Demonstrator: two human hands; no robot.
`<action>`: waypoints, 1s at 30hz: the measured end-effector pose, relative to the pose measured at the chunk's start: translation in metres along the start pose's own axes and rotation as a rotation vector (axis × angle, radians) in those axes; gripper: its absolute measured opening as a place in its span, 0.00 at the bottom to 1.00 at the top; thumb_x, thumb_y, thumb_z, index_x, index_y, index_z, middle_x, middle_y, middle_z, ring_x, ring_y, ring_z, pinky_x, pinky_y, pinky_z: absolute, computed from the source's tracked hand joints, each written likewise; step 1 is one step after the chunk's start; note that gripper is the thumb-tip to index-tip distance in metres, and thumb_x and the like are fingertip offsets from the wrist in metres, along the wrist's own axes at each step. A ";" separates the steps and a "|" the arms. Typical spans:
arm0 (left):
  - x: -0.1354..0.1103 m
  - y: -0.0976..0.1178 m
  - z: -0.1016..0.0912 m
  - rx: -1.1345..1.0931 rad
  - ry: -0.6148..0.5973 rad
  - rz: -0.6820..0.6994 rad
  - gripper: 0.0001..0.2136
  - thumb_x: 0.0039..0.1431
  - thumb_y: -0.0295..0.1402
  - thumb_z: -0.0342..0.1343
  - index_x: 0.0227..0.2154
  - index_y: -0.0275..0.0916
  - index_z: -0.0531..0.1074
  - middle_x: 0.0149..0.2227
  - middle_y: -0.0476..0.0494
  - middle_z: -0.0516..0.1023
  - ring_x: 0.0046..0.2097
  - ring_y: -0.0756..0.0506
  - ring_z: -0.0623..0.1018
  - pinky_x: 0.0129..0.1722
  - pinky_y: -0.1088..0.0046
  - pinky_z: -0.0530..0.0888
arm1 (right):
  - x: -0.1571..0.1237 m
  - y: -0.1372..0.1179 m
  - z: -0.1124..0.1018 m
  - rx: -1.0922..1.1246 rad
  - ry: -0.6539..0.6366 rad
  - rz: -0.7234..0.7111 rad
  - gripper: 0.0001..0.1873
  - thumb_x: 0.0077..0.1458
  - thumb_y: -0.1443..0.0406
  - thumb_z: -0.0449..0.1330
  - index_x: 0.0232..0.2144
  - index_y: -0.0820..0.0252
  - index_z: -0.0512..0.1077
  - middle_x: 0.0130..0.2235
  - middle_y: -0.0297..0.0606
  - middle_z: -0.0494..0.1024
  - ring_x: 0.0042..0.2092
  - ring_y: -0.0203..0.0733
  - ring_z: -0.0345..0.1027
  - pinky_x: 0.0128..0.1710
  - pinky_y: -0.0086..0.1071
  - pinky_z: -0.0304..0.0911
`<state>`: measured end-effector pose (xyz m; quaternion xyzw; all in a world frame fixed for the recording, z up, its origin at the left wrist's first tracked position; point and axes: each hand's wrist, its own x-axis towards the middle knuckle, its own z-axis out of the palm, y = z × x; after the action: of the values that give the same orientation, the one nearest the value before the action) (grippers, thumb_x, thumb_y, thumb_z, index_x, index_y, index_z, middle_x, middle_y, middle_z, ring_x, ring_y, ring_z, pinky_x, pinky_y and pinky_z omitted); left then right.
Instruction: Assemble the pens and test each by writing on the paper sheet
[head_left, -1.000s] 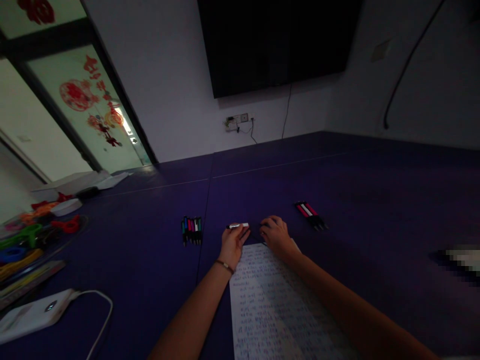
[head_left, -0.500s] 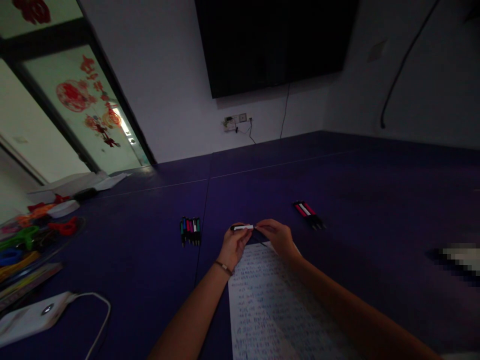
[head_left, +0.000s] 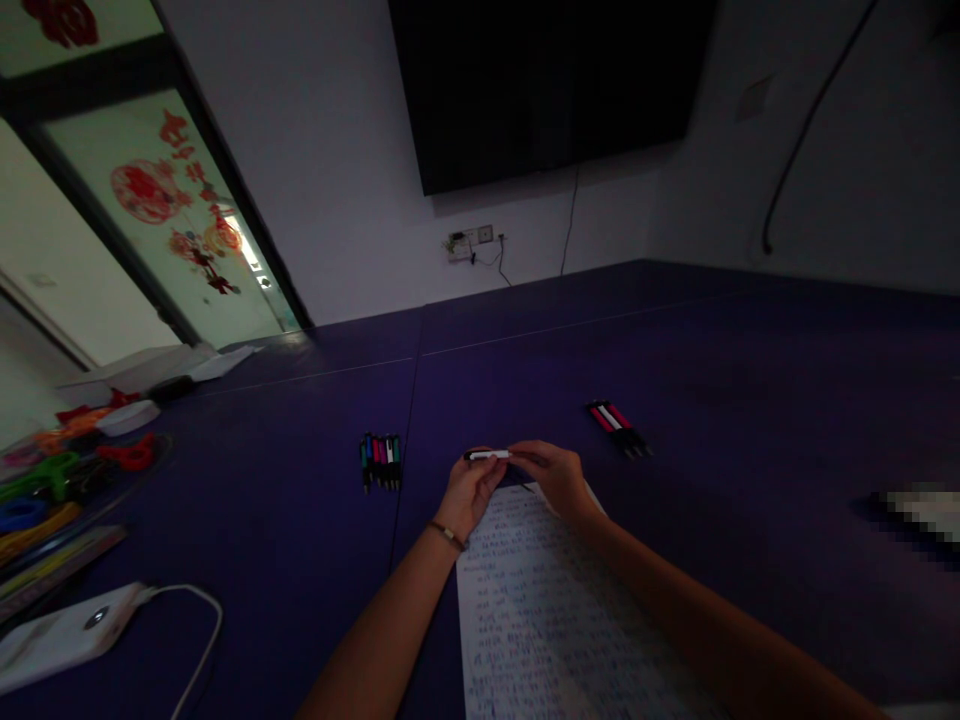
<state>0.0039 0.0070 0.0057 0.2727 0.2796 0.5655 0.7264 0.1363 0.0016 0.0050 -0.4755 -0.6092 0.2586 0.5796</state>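
My left hand [head_left: 466, 492] is closed around a white pen barrel with a black end [head_left: 489, 455], held level above the top of a handwritten sheet [head_left: 517, 600]. My right hand [head_left: 556, 475] pinches at the barrel's right end, fingertips against it. Whatever small part sits between those fingertips is too small to make out. A thin dark piece [head_left: 525, 487] shows below the right fingers, near the sheet's top edge. Left of my hands lies a row of several coloured pens [head_left: 381, 462]. To the right is a smaller group of pink and white pens [head_left: 619, 428].
The purple table [head_left: 300, 530] reaches to the wall, under a dark screen [head_left: 555, 90]. At left are a tray of colourful scissors [head_left: 67, 470], a white power bank [head_left: 71, 635] with its cable [head_left: 210, 610], and papers [head_left: 150, 368]. A pixelated object [head_left: 926, 515] lies far right.
The small gap between the pen barrel and my right fingertips has closed. The barrel has shifted slightly right. The pens on the table have not moved.
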 end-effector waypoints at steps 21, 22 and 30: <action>0.009 0.012 -0.002 -0.371 0.173 -0.127 0.10 0.55 0.24 0.45 0.21 0.31 0.67 0.21 0.45 0.69 0.26 0.53 0.72 0.30 0.78 0.71 | 0.000 0.007 -0.003 -0.816 -0.370 -0.347 0.10 0.49 0.72 0.52 0.26 0.58 0.74 0.30 0.35 0.76 0.33 0.38 0.63 0.36 0.30 0.55; 0.008 0.012 -0.002 -0.370 0.172 -0.123 0.10 0.55 0.24 0.45 0.21 0.32 0.67 0.22 0.45 0.69 0.26 0.53 0.72 0.30 0.78 0.71 | 0.000 0.007 -0.003 -0.842 -0.368 -0.327 0.10 0.49 0.72 0.52 0.26 0.58 0.74 0.30 0.35 0.75 0.33 0.38 0.62 0.36 0.30 0.55; 0.010 0.008 -0.002 -0.316 0.206 -0.072 0.08 0.53 0.23 0.47 0.20 0.33 0.66 0.22 0.46 0.70 0.26 0.53 0.72 0.29 0.78 0.71 | 0.001 -0.004 -0.011 -1.003 -0.224 -0.174 0.12 0.50 0.68 0.50 0.30 0.58 0.73 0.33 0.39 0.75 0.34 0.40 0.61 0.34 0.31 0.53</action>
<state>-0.0011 0.0189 0.0089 0.0859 0.2699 0.6010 0.7474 0.1463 -0.0022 0.0107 -0.6117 -0.7538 -0.0649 0.2312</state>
